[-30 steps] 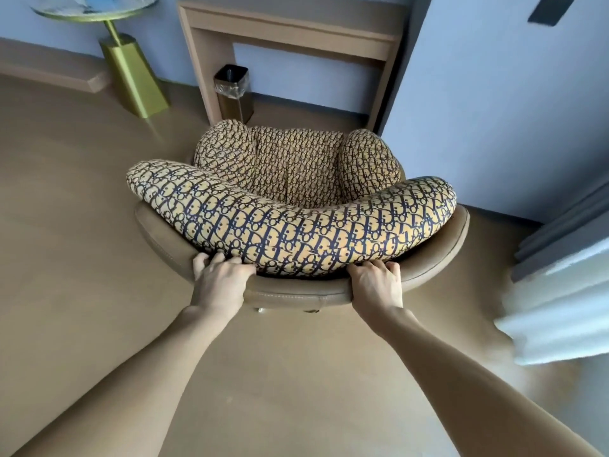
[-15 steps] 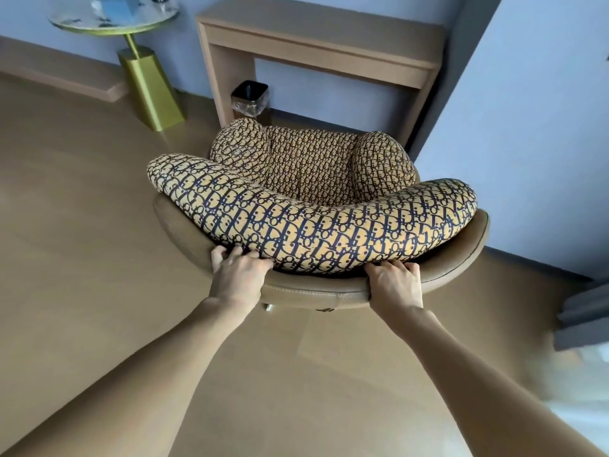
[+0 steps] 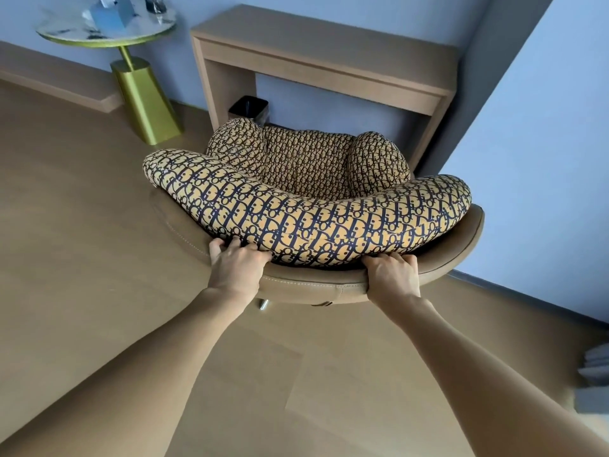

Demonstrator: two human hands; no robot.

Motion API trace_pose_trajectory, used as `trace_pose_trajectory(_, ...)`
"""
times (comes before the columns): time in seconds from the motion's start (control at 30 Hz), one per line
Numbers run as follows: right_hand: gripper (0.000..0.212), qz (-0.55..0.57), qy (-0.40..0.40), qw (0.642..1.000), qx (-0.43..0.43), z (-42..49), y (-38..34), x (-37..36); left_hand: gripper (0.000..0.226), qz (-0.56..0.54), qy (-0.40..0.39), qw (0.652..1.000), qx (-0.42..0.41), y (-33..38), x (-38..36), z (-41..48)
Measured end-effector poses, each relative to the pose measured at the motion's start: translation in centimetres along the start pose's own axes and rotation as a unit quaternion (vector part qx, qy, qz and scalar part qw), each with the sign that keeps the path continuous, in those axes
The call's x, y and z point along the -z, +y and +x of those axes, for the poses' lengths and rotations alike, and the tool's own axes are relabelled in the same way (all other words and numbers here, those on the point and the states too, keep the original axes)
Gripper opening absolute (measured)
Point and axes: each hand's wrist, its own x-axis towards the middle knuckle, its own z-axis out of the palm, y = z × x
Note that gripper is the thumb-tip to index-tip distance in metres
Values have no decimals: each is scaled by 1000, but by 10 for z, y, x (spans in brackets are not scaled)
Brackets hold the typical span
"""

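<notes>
A tub armchair (image 3: 316,288) with a tan leather shell and a patterned tan-and-navy cushion (image 3: 313,222) stands in front of me, seen from behind its back. My left hand (image 3: 235,263) grips the top rim of the backrest, fingers curled over the edge under the cushion. My right hand (image 3: 392,275) grips the same rim further right, its fingertips tucked under the cushion. The chair's seat faces a wooden desk (image 3: 326,57).
A black waste bin (image 3: 248,108) sits under the desk behind the chair. A round side table with a gold base (image 3: 145,100) stands at the left with a tissue box on it. A blue wall (image 3: 543,143) is close on the right. Wooden floor lies around.
The chair sits nearer the desk and the bin is now partly hidden behind it. Both hands keep the same grip on the backrest rim. The view has shifted left.
</notes>
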Motion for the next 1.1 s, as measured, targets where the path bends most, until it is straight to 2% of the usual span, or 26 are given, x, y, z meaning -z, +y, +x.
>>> trace_pose_trajectory(0.27,34,-6,-25,1000,15,45,10,10,49,1,-23,1000,1,9,6,42)
trace_pose_trajectory(0.4,41,-18,-73,997,25,39,10,22,52,-6,-48,999,-17,6,11,37)
trace_pose_trajectory(0.47,43,-17,-123,992,29,39,2,38,57,-6,-91,995,-44,0,22,39)
trace_pose_trajectory(0.53,37,-9,-178,983,44,38,-18,60,70,-6,-154,984,-92,-11,34,40)
trace_pose_trajectory(0.63,28,52,-173,979,95,36,-75,97,85,-81,-196,965,-155,-44,55,36)
trace_pose_trajectory(0.67,30,78,-150,979,113,37,-97,109,82,-124,-183,961,-163,-58,61,36)
trace_pose_trajectory(0.73,39,131,-75,980,133,46,-144,131,72,-167,-99,969,-150,-99,75,43)
trace_pose_trajectory(0.8,51,155,-18,978,139,62,-189,146,69,-174,-15,980,-91,-147,86,66)
trace_pose_trajectory(0.83,56,156,-14,978,138,70,-205,151,72,-182,1,982,-58,-165,89,80)
trace_pose_trajectory(0.93,69,159,-53,980,105,104,-258,153,89,-182,-7,983,-21,-225,86,135)
trace_pose_trajectory(1.1,85,150,-94,984,20,143,-317,148,99,-227,-66,971,-42,-282,78,196)
